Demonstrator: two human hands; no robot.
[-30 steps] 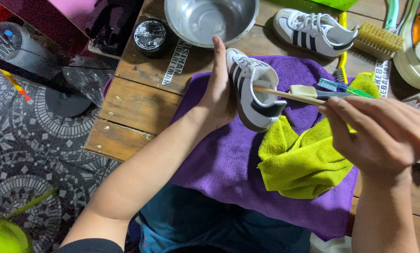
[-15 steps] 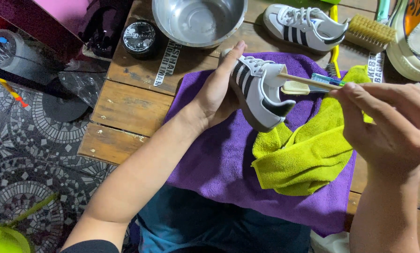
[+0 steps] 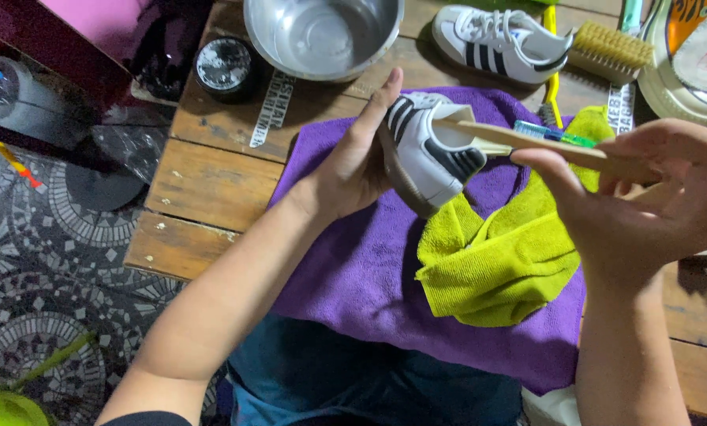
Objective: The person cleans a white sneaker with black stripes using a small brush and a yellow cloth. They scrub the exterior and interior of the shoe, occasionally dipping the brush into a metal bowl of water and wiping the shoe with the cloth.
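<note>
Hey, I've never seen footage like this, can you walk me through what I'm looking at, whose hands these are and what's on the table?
This is one view from a camera worn on a person's head, looking down at their own bare hands; no machine is involved. The left hand grips a small white sneaker with black stripes. The right hand holds a wooden-handled brush against it. Below lie a yellow-green cloth on a purple towel, spread over a wooden table. Further back sit a metal bowl, a second sneaker and a scrubbing brush.

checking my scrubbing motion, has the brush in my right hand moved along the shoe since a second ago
Cannot tell: the camera itself shifted. Against the shoe, the wooden brush in the right hand sits about where it did, its head at the shoe's opening.
</note>
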